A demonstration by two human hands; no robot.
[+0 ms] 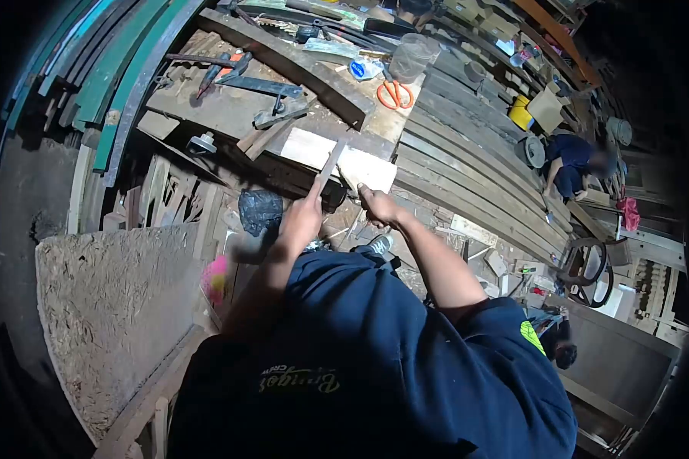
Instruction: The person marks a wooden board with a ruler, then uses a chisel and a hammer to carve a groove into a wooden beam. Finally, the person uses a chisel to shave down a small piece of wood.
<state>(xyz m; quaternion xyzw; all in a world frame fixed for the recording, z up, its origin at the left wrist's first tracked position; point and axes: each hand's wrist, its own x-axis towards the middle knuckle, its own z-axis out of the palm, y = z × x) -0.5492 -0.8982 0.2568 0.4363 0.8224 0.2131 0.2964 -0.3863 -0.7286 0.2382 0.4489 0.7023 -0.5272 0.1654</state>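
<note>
My left hand (305, 216) is closed round the near end of a flat grey metal strip (331, 164), which points away from me. The strip's far end lies over a pale wooden board (306, 148) at the bench edge. To the right, my right hand (379, 206) is closed, its thumb on top, on a slim wooden piece (349, 178) with a dark edge. That piece overlaps the board, its far tip close to the metal strip. My right fingers are mostly hidden underneath.
Orange-handled scissors (394, 95), a clear plastic container (410, 58) and a red-and-black tool (230, 67) lie on the bench beyond a long metal bar (291, 70). Long planks (475, 180) run off rightward. A person (570, 164) crouches at far right. A rough panel (119, 306) leans at left.
</note>
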